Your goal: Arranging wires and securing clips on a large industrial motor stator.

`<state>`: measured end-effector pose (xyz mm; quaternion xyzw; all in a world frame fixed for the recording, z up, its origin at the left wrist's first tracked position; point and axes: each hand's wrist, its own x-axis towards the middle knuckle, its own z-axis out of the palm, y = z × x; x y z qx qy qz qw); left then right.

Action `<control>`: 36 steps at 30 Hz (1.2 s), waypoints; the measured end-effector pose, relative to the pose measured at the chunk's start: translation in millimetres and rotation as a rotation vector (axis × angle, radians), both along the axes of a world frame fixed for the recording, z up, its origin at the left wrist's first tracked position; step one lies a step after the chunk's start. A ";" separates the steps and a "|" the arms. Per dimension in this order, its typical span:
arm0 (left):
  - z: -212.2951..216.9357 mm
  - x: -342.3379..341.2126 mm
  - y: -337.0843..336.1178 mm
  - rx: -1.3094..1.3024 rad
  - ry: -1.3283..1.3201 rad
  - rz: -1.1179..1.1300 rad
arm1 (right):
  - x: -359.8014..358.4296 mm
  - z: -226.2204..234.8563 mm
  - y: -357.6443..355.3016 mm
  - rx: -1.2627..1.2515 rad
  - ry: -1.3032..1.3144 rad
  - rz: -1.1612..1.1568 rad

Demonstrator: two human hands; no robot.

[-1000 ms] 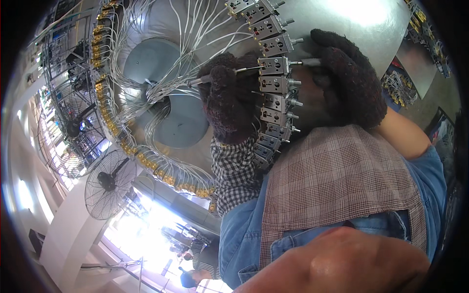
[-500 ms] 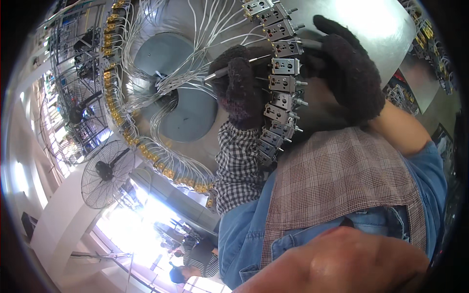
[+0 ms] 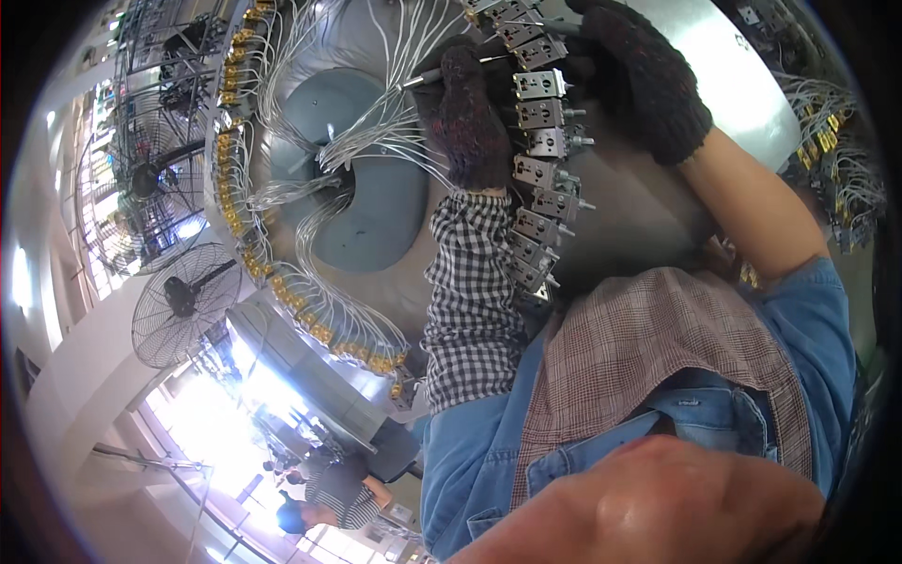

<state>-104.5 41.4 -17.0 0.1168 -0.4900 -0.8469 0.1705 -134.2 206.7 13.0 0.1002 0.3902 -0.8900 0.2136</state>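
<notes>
My left hand, in a dark knitted glove, is closed around a slim screwdriver-like tool with a grey handle. Its thin metal tip points right, toward a curved row of small metal switch boxes with short shafts on their outer side. On that outer side, near the row's upper end, is my right hand, gloved too. It is closed at a short grey rod beside one of the boxes; its fingertips are partly hidden. White wires fan out left of my left hand.
The row stands along a round metal turntable with a grey centre disc. Brass-coloured terminals line its far-left rim. More wired parts lie at right. A caged fan stands left; another person is at lower left.
Both hands have moved up in the picture, along with the tool and the row of switch boxes. The left hand still grips the tool.
</notes>
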 end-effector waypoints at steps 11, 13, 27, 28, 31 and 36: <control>15.8 -98.9 -19.5 -0.169 0.022 0.119 | -113.4 -2.2 -18.6 -0.065 0.086 0.090; -17.3 -107.4 -74.9 -0.785 0.153 -0.040 | -115.0 14.4 -25.0 0.103 0.158 0.082; 95.4 102.6 -160.1 -1.824 -0.549 0.100 | -73.7 13.8 -9.3 0.360 0.692 0.022; 91.7 120.7 -173.6 -1.829 -0.555 0.109 | -70.7 25.7 -11.8 0.350 0.695 0.027; 85.2 138.7 -178.6 -2.508 -0.332 -0.139 | -69.1 43.9 -15.5 0.533 0.391 0.162; 62.4 138.8 -195.0 -2.182 -0.784 -0.184 | -57.3 35.8 -17.3 0.671 0.698 0.077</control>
